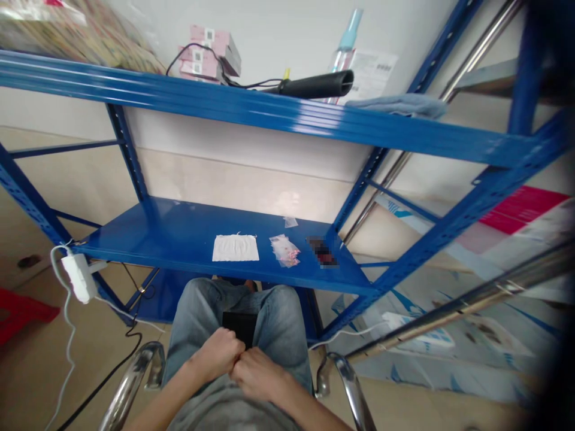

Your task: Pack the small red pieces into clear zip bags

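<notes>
My left hand [218,354] and my right hand [256,372] rest in my lap over my jeans, knuckles touching, both closed into loose fists. What they hold, if anything, is hidden. A dark object [240,326] lies between my knees just beyond the fists. On the blue shelf [179,236] ahead lie a white cloth piece [235,248], a clear bag with pink bits [284,249] and a small dark item [321,252], all beyond arm's reach of the fists.
An upper blue shelf [251,108] carries pink boxes [209,54], a black cylinder tool [317,85], a spray bottle [345,45] and a blue cloth [395,105]. A white power adapter [78,276] hangs at left. Chrome chair arms [135,371] flank my legs. Printed cartons [471,287] lie right.
</notes>
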`<act>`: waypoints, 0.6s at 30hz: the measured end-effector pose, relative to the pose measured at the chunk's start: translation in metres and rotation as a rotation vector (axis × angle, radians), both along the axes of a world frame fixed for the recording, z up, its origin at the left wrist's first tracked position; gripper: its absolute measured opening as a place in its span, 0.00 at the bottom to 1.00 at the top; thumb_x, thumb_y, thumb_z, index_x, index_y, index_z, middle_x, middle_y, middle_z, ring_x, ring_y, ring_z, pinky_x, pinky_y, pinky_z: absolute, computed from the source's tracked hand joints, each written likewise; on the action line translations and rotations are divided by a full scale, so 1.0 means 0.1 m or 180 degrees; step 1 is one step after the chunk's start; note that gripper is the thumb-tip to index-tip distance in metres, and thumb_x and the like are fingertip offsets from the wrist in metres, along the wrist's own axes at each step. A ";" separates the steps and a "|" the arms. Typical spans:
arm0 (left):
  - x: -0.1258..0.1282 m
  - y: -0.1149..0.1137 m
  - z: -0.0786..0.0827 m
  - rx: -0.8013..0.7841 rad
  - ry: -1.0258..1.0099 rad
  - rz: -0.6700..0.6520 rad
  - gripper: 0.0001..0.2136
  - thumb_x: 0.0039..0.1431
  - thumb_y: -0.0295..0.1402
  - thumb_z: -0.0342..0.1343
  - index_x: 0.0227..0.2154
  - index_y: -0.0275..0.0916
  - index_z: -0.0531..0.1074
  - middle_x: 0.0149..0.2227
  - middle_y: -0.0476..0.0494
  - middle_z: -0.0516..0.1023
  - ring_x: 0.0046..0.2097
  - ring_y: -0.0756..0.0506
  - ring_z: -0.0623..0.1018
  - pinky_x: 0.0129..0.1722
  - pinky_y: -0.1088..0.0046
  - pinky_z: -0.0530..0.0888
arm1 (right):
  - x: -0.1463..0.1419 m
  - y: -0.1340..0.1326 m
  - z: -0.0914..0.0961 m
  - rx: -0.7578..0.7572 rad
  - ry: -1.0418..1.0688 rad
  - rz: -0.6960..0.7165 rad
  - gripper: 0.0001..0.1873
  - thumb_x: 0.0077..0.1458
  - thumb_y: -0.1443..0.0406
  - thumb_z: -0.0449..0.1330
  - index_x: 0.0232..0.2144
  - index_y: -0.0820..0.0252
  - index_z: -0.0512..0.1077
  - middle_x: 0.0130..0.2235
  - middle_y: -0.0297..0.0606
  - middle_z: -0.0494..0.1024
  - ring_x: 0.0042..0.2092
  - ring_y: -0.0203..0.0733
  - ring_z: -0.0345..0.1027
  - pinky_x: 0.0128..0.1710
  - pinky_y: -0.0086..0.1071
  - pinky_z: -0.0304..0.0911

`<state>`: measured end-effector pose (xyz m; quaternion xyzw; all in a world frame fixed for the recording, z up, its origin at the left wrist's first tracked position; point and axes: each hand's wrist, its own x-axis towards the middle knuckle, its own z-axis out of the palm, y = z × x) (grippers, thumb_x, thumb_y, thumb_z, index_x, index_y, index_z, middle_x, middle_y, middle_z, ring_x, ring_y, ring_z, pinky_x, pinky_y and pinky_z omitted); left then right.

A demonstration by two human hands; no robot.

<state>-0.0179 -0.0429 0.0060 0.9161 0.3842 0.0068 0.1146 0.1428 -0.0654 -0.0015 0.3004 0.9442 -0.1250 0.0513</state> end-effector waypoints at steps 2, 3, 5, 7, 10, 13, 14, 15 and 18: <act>0.02 0.02 0.01 -0.0001 0.0012 -0.0048 0.07 0.56 0.28 0.54 0.27 0.36 0.77 0.28 0.36 0.80 0.32 0.41 0.80 0.32 0.70 0.69 | 0.00 -0.02 0.06 -0.0027 -0.0022 -0.0056 0.07 0.51 0.68 0.57 0.26 0.59 0.75 0.30 0.39 0.80 0.32 0.41 0.72 0.28 0.30 0.55; 0.02 0.01 0.01 0.0008 0.0002 -0.0085 0.07 0.56 0.28 0.54 0.27 0.37 0.77 0.28 0.36 0.80 0.32 0.41 0.80 0.32 0.70 0.69 | 0.00 -0.05 0.09 -0.0042 -0.0026 -0.0056 0.07 0.50 0.68 0.57 0.26 0.60 0.75 0.29 0.38 0.79 0.31 0.41 0.71 0.27 0.30 0.55; 0.01 -0.03 0.00 0.0020 -0.0040 -0.0167 0.07 0.56 0.29 0.54 0.27 0.37 0.77 0.28 0.36 0.79 0.32 0.41 0.79 0.32 0.70 0.69 | -0.01 -0.11 0.12 -0.0065 0.0015 0.0019 0.07 0.50 0.69 0.57 0.25 0.59 0.75 0.28 0.37 0.79 0.31 0.40 0.71 0.26 0.30 0.53; 0.00 -0.10 -0.02 0.0025 -0.0088 -0.0225 0.08 0.57 0.30 0.54 0.26 0.37 0.77 0.28 0.37 0.79 0.32 0.41 0.79 0.31 0.70 0.68 | -0.03 -0.19 0.12 -0.0091 0.0114 0.0154 0.08 0.51 0.68 0.56 0.24 0.59 0.74 0.27 0.36 0.78 0.30 0.39 0.71 0.25 0.30 0.50; -0.01 -0.19 -0.05 0.0050 -0.0130 -0.0234 0.09 0.58 0.31 0.54 0.27 0.37 0.77 0.27 0.38 0.78 0.32 0.41 0.78 0.31 0.70 0.68 | -0.06 -0.26 0.09 -0.0193 0.0196 0.0254 0.08 0.51 0.67 0.56 0.25 0.59 0.74 0.27 0.36 0.78 0.29 0.38 0.69 0.24 0.30 0.48; -0.01 -0.19 -0.09 0.0077 -0.0119 -0.0225 0.09 0.59 0.32 0.54 0.27 0.38 0.77 0.28 0.38 0.78 0.33 0.41 0.78 0.32 0.69 0.68 | -0.06 -0.25 0.03 -0.0260 0.0177 0.0185 0.07 0.50 0.67 0.56 0.24 0.60 0.74 0.26 0.36 0.77 0.28 0.37 0.67 0.23 0.29 0.47; 0.00 -0.17 -0.10 0.0078 -0.0101 -0.0225 0.09 0.59 0.32 0.54 0.27 0.38 0.77 0.28 0.38 0.78 0.33 0.40 0.78 0.32 0.69 0.68 | -0.06 -0.23 0.01 -0.0255 0.0185 0.0172 0.07 0.50 0.67 0.56 0.23 0.60 0.74 0.26 0.36 0.77 0.27 0.37 0.67 0.23 0.29 0.47; 0.00 -0.14 -0.12 0.0082 -0.0081 -0.0224 0.09 0.59 0.32 0.54 0.26 0.38 0.77 0.28 0.38 0.79 0.33 0.40 0.78 0.32 0.69 0.68 | -0.06 -0.20 -0.01 -0.0243 0.0203 0.0169 0.07 0.50 0.67 0.56 0.23 0.60 0.73 0.26 0.36 0.77 0.28 0.37 0.67 0.23 0.29 0.47; 0.03 -0.04 -0.17 0.0096 -0.0012 -0.0228 0.08 0.58 0.31 0.54 0.26 0.38 0.77 0.28 0.37 0.79 0.33 0.40 0.79 0.32 0.68 0.69 | -0.06 -0.11 -0.06 -0.0221 0.0234 0.0134 0.07 0.50 0.68 0.57 0.22 0.59 0.72 0.26 0.34 0.77 0.28 0.37 0.67 0.23 0.30 0.46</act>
